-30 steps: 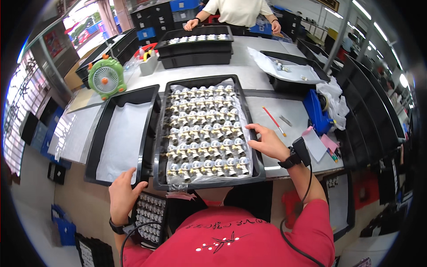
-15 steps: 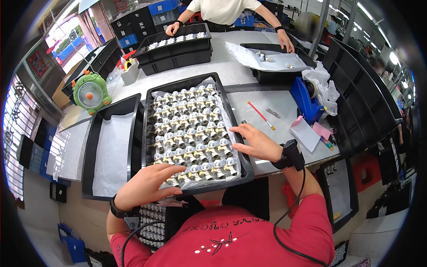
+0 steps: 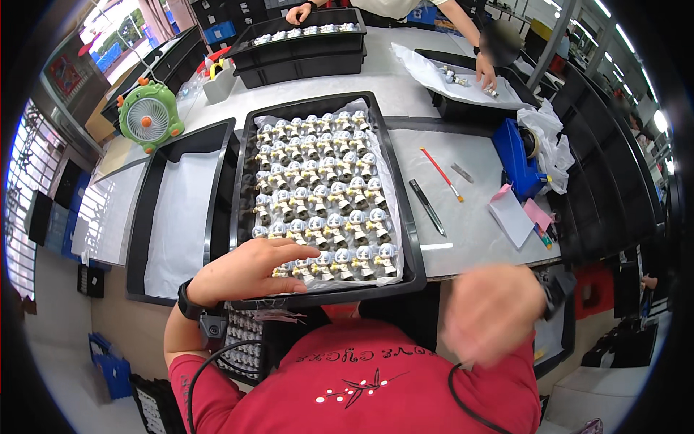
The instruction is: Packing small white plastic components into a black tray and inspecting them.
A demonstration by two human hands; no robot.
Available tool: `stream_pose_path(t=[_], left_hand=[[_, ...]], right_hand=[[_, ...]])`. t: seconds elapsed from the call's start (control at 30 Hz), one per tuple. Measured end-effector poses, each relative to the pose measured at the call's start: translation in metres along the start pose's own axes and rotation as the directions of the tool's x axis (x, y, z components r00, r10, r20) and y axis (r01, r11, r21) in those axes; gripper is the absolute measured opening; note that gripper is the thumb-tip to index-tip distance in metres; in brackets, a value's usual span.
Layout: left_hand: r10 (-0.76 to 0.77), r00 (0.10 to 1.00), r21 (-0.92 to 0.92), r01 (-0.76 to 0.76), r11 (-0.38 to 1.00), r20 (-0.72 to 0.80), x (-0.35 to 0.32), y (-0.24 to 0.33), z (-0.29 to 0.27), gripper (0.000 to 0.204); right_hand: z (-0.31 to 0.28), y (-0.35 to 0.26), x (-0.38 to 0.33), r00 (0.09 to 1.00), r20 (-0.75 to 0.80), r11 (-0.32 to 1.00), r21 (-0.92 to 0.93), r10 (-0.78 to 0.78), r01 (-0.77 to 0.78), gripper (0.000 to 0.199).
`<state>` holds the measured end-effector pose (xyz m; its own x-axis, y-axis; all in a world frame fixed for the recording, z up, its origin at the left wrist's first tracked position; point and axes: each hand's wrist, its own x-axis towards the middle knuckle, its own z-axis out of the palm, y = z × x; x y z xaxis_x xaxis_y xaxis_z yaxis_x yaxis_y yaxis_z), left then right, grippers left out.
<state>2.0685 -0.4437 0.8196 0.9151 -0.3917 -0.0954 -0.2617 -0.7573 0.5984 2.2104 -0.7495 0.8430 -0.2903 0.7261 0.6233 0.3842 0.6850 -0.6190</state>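
I wear a red shirt (image 3: 361, 383) with white print, black wristbands on both wrists, and a black cable (image 3: 217, 362) at lower left.

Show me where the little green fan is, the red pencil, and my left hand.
green fan (image 3: 147, 116), head view, on the round front grille.
red pencil (image 3: 441, 173), head view, on the middle of its shaft.
left hand (image 3: 249, 271), head view, on the back of the hand, over the figurine tray's near edge.

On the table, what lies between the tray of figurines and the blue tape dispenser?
In the head view, a dark pen, a red pencil and a small grey strip lie between the tray of figurines and the blue tape dispenser.
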Motion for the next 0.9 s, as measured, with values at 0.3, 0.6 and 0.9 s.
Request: stream_pose_path(t=[0.3, 0.6, 0.9], left_hand=[[0.003, 1.000, -0.035, -0.002, 0.999, 0.006, -0.001, -0.008, 0.005, 0.047], [-0.062, 0.995, -0.005, 0.063, 0.998, 0.079, -0.033, 0.001, 0.007, 0.052], [-0.325, 0.734, -0.028, 0.385, 0.922, -0.597, -0.102, -0.010, 0.013, 0.050]], right_hand=[[0.028, -0.047, 0.042, 0.849, -0.315, 0.893, 0.016, -0.423, 0.451, 0.034], [0.032, -0.045, 0.054, 0.911, -0.198, 0.925, 0.039, -0.363, 0.377, 0.040], [-0.005, -0.028, 0.058, 0.956, 0.196, 0.976, 0.070, -0.217, 0.207, 0.015]])
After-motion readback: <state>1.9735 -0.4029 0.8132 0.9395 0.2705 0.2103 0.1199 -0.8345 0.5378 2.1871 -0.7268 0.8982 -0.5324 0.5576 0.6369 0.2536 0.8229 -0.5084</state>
